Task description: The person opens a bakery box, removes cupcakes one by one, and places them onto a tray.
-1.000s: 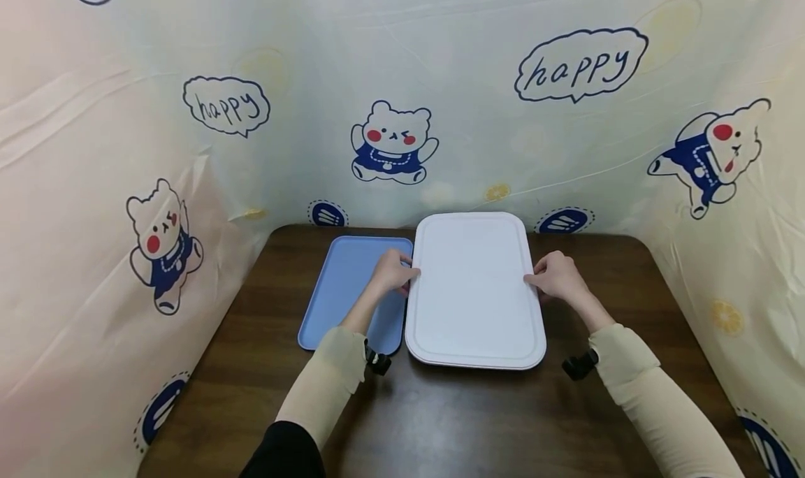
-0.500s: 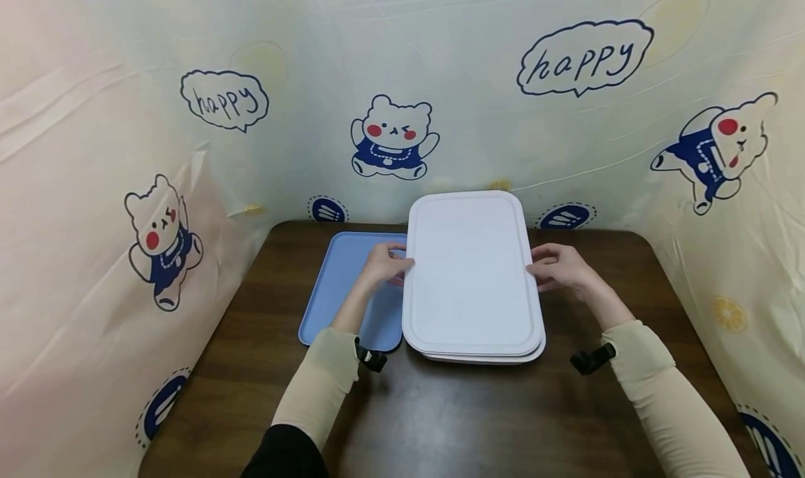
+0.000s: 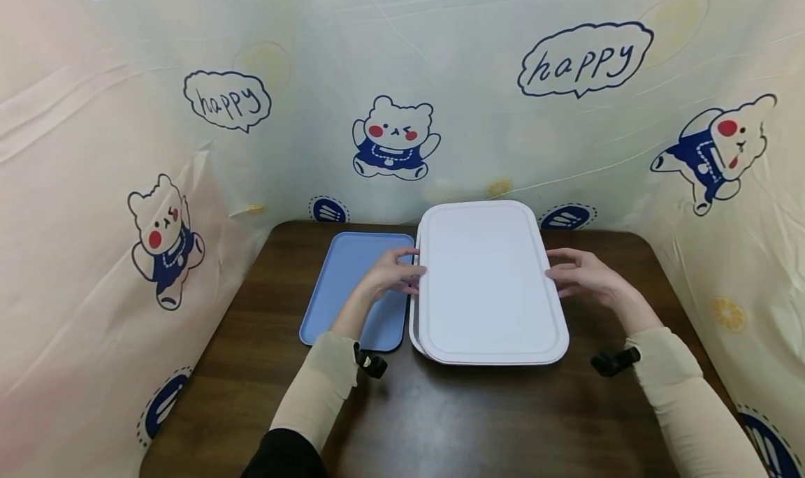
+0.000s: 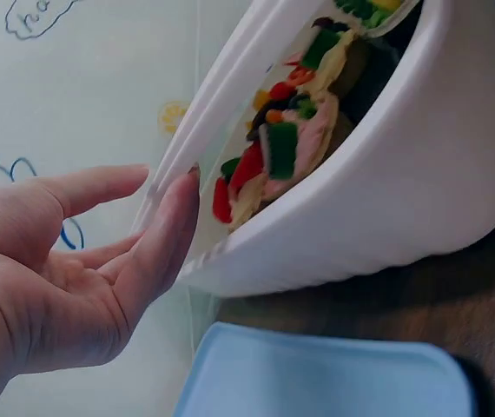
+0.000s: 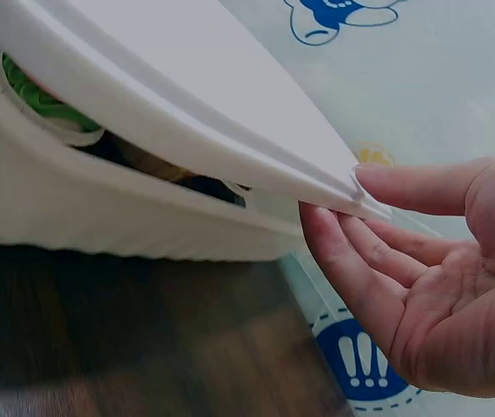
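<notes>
A white lid with rounded corners is raised off a white storage box, shifted a little to the right over it. My left hand pinches the lid's left edge between thumb and fingers. At the opposite edge, my right hand grips it the same way, thumb on top and fingers beneath. Through the gap in the left wrist view, colourful toy-like food shows inside the box, in red, green and pink. Green curly pieces appear in the right wrist view. The lid hides most of the contents.
A flat blue tray or lid lies on the dark wooden table, just left of the box. Behind and on both sides hangs a pale cloth printed with cartoon bears. Each wrist wears a black camera strap.
Both hands have lifted the lid off the box. It first rose and tipped toward the back, then moved right and slightly nearer, leaving the box's left rim exposed.
</notes>
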`<state>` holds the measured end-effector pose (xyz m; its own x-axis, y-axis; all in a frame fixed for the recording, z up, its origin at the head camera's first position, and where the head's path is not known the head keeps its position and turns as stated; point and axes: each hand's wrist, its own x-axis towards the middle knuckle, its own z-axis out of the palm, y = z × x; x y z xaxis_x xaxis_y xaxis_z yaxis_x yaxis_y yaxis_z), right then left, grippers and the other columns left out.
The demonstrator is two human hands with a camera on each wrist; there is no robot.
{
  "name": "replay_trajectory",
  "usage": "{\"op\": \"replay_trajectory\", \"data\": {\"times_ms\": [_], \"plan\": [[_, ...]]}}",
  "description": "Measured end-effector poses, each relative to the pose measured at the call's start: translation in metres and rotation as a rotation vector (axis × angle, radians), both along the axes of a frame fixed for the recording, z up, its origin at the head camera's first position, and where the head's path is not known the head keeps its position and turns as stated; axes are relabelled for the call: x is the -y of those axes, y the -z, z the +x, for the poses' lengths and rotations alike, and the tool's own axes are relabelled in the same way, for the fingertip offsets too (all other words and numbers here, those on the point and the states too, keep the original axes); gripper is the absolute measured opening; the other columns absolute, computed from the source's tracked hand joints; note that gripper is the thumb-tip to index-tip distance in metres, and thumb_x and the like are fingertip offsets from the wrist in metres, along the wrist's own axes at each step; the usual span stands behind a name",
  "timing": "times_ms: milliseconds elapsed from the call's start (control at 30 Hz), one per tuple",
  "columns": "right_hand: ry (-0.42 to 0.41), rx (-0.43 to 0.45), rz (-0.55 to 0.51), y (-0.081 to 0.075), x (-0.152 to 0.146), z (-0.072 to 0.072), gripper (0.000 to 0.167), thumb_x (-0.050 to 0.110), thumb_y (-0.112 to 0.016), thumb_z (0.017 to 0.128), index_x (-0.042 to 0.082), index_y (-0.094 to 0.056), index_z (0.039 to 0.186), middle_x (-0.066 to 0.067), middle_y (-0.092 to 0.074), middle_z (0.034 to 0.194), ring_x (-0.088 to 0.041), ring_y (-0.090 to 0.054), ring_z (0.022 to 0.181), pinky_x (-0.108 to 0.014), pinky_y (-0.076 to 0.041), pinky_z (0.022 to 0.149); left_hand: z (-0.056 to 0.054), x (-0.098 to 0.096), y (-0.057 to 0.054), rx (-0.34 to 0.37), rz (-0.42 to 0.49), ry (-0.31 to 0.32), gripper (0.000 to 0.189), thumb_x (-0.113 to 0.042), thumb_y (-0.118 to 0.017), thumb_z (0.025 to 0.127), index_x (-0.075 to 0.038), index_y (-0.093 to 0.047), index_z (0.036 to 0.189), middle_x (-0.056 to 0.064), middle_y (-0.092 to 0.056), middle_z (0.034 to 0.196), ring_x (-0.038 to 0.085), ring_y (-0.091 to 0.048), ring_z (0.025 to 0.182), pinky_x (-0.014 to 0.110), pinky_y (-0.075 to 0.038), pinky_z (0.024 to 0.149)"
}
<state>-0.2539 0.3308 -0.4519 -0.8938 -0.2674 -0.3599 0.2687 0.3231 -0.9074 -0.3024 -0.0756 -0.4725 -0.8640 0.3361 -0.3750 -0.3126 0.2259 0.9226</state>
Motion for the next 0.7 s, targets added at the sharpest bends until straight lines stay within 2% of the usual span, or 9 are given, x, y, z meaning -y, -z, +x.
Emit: {"op": "replay_trajectory", "data": {"times_ms": [300, 433, 567, 700], "plan": [[0.041, 0.003, 0.036, 0.005, -0.02, 0.01, 0.07, 0.027, -0.063, 0.09, 0.006, -0.025, 0.145, -0.011, -0.067, 0.116, -0.019, -0.068, 0.092, -0.038, -0.056, 0.078, 0.01, -0.021, 0.002, -0.023, 0.061, 0.039, 0.06, -0.02, -0.071, 0.084, -0.017, -0.044, 0.138, 0.018, -0.068, 0.1, 0.028, -0.07, 0.073, 0.048, -0.055, 0.075], [0.055, -0.006, 0.048, 0.007, -0.029, 0.015, 0.068, 0.028, -0.062, 0.091, 0.005, -0.026, 0.144, -0.005, -0.07, 0.107, -0.021, -0.068, 0.091, -0.039, -0.057, 0.077, 0.012, -0.03, 0.004, -0.014, 0.087, 0.041, 0.059, -0.02, -0.07, 0.085, -0.017, -0.044, 0.138, 0.019, -0.068, 0.101, 0.029, -0.07, 0.074, 0.052, -0.053, 0.078], [0.07, -0.021, 0.063, 0.008, -0.036, 0.019, 0.066, 0.029, -0.061, 0.092, 0.004, -0.028, 0.144, -0.001, -0.071, 0.099, -0.023, -0.068, 0.089, -0.039, -0.057, 0.076, 0.013, -0.041, 0.004, -0.011, 0.113, 0.047, 0.058, -0.018, -0.068, 0.086, -0.015, -0.042, 0.138, 0.02, -0.067, 0.102, 0.029, -0.07, 0.074, 0.05, -0.055, 0.076], [0.083, -0.027, 0.095, 0.008, -0.043, 0.022, 0.067, 0.032, -0.06, 0.092, 0.002, -0.028, 0.143, -0.001, -0.071, 0.097, -0.022, -0.068, 0.087, -0.038, -0.057, 0.075, 0.015, -0.052, 0.004, -0.011, 0.109, 0.062, 0.06, -0.015, -0.067, 0.087, -0.012, -0.04, 0.14, 0.018, -0.067, 0.104, 0.026, -0.07, 0.071, 0.044, -0.057, 0.07]]}}
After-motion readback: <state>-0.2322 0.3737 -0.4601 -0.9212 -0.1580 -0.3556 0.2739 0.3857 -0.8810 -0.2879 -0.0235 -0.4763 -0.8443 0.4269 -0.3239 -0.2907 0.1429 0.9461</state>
